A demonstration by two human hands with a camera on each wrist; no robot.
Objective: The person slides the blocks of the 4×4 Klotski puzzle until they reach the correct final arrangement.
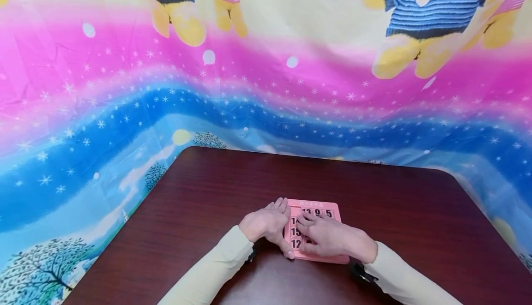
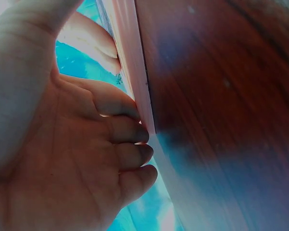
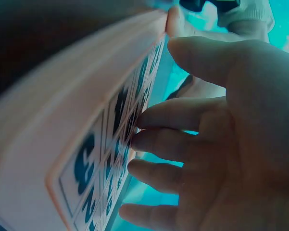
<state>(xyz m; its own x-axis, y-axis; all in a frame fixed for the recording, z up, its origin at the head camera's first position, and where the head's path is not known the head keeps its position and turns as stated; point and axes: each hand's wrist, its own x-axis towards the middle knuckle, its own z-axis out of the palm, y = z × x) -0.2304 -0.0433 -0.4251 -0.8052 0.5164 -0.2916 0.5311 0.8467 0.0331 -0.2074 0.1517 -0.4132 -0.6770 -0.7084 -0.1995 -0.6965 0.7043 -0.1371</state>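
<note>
A pink sliding number puzzle [image 1: 314, 203] lies flat on the table, its tiles printed with black numbers. My left hand [image 1: 270, 224] rests along the puzzle's left side, fingers near its far left corner and thumb at the near left corner. In the left wrist view, the fingertips of that hand [image 2: 77, 139] touch the side of the frame [image 2: 142, 82]. My right hand [image 1: 326, 234] lies over the puzzle with its fingertips on the tiles, hiding several of them. Tiles 13, 9, 5, 15 and 12 can be read. In the right wrist view, slightly bent fingers [image 3: 158, 175] meet the tile faces.
The dark brown wooden table [image 1: 232, 180] has rounded far corners. Behind it hangs a colourful cloth [image 1: 257, 79] with snowflakes, trees and bears in striped shirts. Dark bands [image 1: 361, 272] show at the wrists under pale sleeves [image 1: 407, 272].
</note>
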